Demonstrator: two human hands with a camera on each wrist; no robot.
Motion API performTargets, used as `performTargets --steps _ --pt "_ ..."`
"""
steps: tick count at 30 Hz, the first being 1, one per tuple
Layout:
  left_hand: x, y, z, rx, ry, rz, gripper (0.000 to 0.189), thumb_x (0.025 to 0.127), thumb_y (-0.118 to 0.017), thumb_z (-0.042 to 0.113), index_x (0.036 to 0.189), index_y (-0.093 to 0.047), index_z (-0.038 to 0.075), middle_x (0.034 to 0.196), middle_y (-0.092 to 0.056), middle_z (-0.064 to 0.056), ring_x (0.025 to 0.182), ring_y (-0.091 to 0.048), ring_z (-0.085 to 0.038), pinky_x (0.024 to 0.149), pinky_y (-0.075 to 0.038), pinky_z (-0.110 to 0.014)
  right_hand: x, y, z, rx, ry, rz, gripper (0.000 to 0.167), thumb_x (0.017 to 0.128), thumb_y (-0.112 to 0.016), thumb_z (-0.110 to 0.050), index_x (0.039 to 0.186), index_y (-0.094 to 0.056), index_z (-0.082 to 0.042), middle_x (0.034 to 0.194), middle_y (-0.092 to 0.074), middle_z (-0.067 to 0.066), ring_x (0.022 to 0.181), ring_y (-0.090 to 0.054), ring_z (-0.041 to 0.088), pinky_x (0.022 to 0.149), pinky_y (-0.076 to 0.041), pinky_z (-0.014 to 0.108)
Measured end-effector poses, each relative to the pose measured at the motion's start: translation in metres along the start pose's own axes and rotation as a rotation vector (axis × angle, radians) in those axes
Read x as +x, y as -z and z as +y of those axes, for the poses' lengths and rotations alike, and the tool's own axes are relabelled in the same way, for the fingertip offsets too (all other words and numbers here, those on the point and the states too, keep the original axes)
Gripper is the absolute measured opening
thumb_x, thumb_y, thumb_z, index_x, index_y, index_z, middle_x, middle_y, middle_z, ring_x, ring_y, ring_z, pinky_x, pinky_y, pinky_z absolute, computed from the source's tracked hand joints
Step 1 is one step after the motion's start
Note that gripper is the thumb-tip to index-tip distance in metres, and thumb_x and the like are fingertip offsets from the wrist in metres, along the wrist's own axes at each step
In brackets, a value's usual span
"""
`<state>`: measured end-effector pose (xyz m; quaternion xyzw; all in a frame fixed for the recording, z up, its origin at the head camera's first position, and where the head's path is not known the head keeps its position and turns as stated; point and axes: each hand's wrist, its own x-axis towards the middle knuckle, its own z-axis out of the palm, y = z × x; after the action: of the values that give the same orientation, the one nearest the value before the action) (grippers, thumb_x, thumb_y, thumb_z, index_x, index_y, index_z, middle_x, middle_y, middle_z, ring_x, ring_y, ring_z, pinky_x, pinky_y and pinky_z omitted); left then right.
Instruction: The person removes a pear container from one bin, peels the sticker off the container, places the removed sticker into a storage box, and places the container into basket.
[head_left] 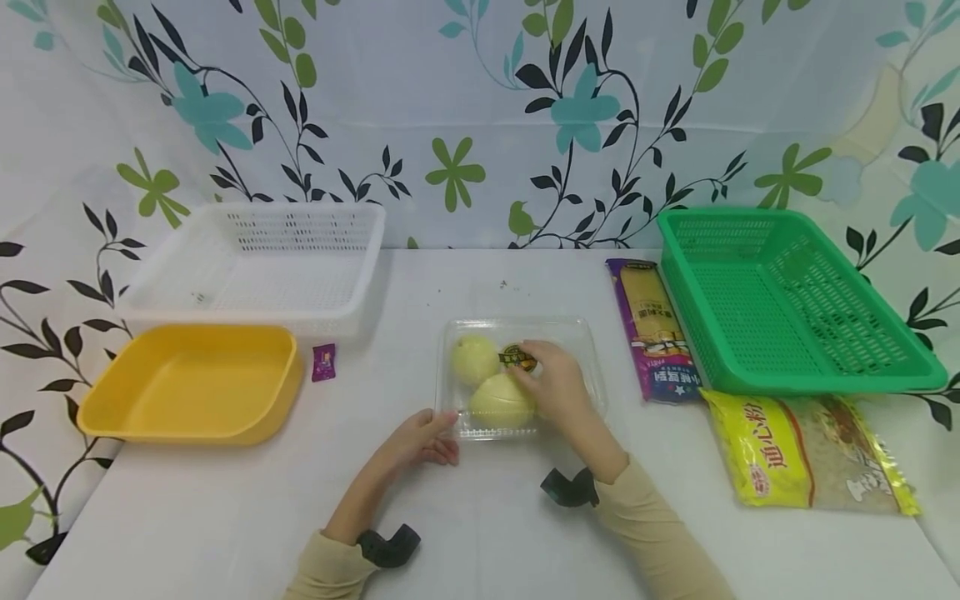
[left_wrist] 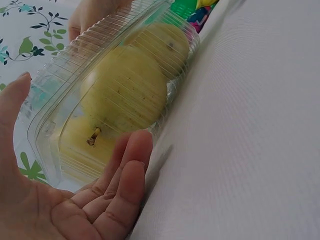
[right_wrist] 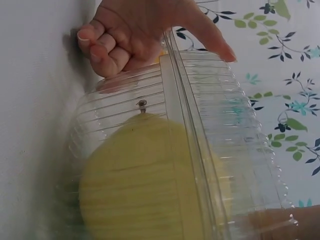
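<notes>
A clear plastic clamshell box lies on the white table with its lid down. Through it show yellow pears, one with a brown stem in the left wrist view. A dark label with gold print sits on the lid. My left hand holds the box's near left corner, thumb on the upper edge and fingers bent low beside the wall. Over the lid, my right hand touches the top with thumb and forefinger at the label; its palm hides the box's right part.
At left stand a white basket and a yellow tray, with a small purple packet beside them. A green basket stands at right, near a purple pasta pack and a yellow pasta bag.
</notes>
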<state>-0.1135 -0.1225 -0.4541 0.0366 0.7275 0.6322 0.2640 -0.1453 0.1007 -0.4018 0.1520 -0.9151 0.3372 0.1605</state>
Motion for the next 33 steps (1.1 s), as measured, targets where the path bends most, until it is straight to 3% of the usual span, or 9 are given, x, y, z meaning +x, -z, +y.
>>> performTargets --steps 3,8,16,24,28,33 --pt "0.0 -0.001 -0.001 0.019 -0.023 0.025 0.04 0.091 -0.049 0.035 0.094 -0.04 -0.004 0.075 -0.06 -0.012 0.069 -0.061 -0.023 0.062 -0.05 -0.031 0.001 -0.005 -0.002 -0.057 -0.01 0.001 0.035 0.075 -0.073 -0.022 0.098 -0.064 0.003 0.1 -0.062 0.016 0.096 -0.057 0.028 0.085 -0.043 0.036" --pt "-0.002 -0.001 -0.004 0.028 -0.065 0.057 0.034 0.093 -0.047 0.031 0.093 -0.041 -0.003 0.075 -0.061 -0.012 0.067 -0.061 -0.024 0.061 -0.05 -0.033 0.003 -0.012 -0.008 -0.19 -0.028 0.006 0.039 0.073 -0.072 -0.037 0.09 -0.065 -0.002 0.084 -0.06 0.007 0.077 -0.057 0.023 0.063 -0.047 0.038" --pt "0.003 -0.003 -0.006 0.071 -0.113 0.093 0.029 0.092 -0.049 0.028 0.087 -0.045 -0.001 0.072 -0.059 -0.01 0.062 -0.059 -0.021 0.057 -0.05 -0.031 0.003 -0.011 -0.008 -0.25 0.021 0.075 0.027 0.074 -0.072 -0.029 0.082 -0.065 -0.004 0.077 -0.058 0.005 0.071 -0.057 0.022 0.055 -0.046 0.035" --pt "0.007 0.0 -0.006 0.141 -0.136 0.162 0.023 0.092 -0.051 0.023 0.078 -0.045 0.005 0.059 -0.048 -0.003 0.053 -0.044 -0.015 0.049 -0.037 -0.025 0.006 -0.013 -0.003 -0.146 0.083 0.134 0.016 0.076 -0.068 -0.013 0.089 -0.063 -0.005 0.085 -0.059 0.008 0.079 -0.052 0.025 0.059 -0.045 0.035" --pt "0.005 -0.003 -0.005 0.156 -0.14 0.22 0.025 0.092 -0.05 0.023 0.075 -0.044 0.007 0.054 -0.045 -0.002 0.049 -0.04 -0.014 0.045 -0.033 -0.024 0.011 -0.016 0.002 -0.039 0.14 0.131 0.021 0.076 -0.062 0.001 0.097 -0.06 -0.002 0.075 -0.054 0.006 0.073 -0.049 0.024 0.066 -0.041 0.033" --pt "0.006 -0.004 -0.005 0.12 -0.177 0.232 0.023 0.091 -0.052 0.022 0.076 -0.046 0.006 0.053 -0.044 -0.002 0.047 -0.039 -0.014 0.043 -0.033 -0.023 0.012 -0.015 0.006 0.074 0.053 0.048 0.017 0.077 -0.057 0.005 0.094 -0.06 0.001 0.075 -0.056 0.006 0.069 -0.054 0.018 0.065 -0.045 0.028"
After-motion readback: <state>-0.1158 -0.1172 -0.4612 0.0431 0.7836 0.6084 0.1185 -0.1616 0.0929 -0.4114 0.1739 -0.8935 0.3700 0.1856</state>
